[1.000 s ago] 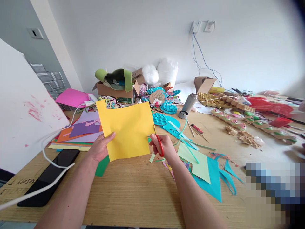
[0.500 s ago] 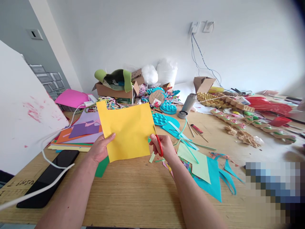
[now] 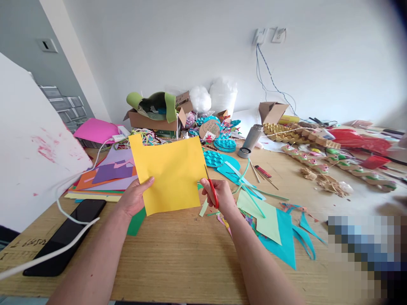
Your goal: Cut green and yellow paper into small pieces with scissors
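A sheet of yellow paper point(image 3: 171, 178) is held up above the table, with a notch cut out along its top edge near the left corner. My left hand point(image 3: 135, 197) pinches its left side, thumb in front and the other fingers behind. Closed round the red handles of a pair of scissors point(image 3: 214, 192) is my right hand point(image 3: 221, 195), at the sheet's right edge. The blades point up along that edge; how far apart they are I cannot tell. Behind the sheet, a piece of green paper point(image 3: 136, 223) shows below my left hand.
A black phone point(image 3: 65, 237) and white cable point(image 3: 63, 241) lie at left, near stacked coloured paper point(image 3: 108, 176). Blue and pale green paper point(image 3: 263, 216) lies right of my right hand. A grey flask point(image 3: 251, 142), a cardboard box point(image 3: 152, 123) and egg-carton strips point(image 3: 299, 133) stand further back.
Almost nothing differs. The scissors and my right hand have shifted very slightly at the sheet's right edge; the yellow paper and my left hand keep their place.
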A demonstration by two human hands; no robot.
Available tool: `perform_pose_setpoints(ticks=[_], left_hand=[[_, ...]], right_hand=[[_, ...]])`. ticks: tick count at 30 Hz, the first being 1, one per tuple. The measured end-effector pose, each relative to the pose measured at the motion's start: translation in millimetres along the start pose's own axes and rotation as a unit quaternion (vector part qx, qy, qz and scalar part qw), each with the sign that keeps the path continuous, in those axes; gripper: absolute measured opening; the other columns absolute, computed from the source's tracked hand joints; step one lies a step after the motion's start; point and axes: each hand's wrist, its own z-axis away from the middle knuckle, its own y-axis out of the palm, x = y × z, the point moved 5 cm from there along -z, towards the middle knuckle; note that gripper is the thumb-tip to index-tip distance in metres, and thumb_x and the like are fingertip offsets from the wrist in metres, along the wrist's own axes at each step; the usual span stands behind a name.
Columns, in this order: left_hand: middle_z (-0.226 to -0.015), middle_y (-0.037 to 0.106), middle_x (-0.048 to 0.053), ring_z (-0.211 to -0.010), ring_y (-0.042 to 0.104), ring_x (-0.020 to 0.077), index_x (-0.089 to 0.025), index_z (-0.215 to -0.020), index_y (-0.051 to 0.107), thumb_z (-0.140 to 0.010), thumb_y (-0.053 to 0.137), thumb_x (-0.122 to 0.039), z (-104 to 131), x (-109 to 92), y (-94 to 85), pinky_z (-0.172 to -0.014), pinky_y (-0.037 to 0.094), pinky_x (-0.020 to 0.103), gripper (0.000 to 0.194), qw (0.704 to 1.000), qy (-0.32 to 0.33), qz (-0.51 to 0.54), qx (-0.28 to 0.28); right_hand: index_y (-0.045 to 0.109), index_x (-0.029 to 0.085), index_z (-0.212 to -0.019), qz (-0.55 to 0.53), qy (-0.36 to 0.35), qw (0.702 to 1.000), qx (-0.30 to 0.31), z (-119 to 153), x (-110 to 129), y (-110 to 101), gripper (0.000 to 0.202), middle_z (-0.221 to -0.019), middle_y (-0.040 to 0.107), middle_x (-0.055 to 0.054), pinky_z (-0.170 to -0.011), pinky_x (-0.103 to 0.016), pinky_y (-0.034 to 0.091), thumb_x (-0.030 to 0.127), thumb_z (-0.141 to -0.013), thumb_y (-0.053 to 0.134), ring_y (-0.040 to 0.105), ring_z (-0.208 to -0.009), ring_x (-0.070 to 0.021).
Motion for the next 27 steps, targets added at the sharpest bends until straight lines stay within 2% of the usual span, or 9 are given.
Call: perform_pose_setpoints(ticks=[8,19,27], left_hand=[[-0.114,0.071,0.013,-0.108,0.065,0.0328,-0.015,-0.104,0.072,-0.069,0.078,-0.028,1.4,0.2,0.9,-0.095,0.053,0.044,0.038,1.0,-0.002,-0.011,0.001],[-0.113,0.071,0.015,-0.107,0.065,0.0348,-0.015,-0.105,0.072,-0.067,0.08,-0.031,1.4,0.2,0.7,-0.095,0.052,0.047,0.042,1.0,0.001,-0.026,0.008],[-0.113,0.071,0.015,-0.108,0.065,0.0346,-0.015,-0.106,0.071,-0.068,0.079,-0.031,1.1,-0.9,1.3,-0.094,0.052,0.046,0.043,1.0,0.005,-0.025,0.004]], right_hand=[[0.058,0.016,-0.058,0.01,-0.017,1.0,0.015,-0.4,-0.6,0.3,0.056,-0.039,0.053,0.0,-0.032,-0.018,0.031,0.068,-0.078,0.054,0.048,-0.031,-0.0094],[0.06,0.016,-0.06,0.004,-0.026,0.999,0.026,-2.1,-2.6,0.4,0.059,-0.043,0.056,-0.002,-0.033,-0.018,0.032,0.071,-0.078,0.051,0.05,-0.035,-0.0102],[0.062,0.014,-0.065,-0.001,-0.043,0.997,0.06,0.3,1.4,0.5,0.062,-0.045,0.058,-0.002,-0.037,-0.019,0.035,0.072,-0.08,0.046,0.053,-0.038,-0.0108]])
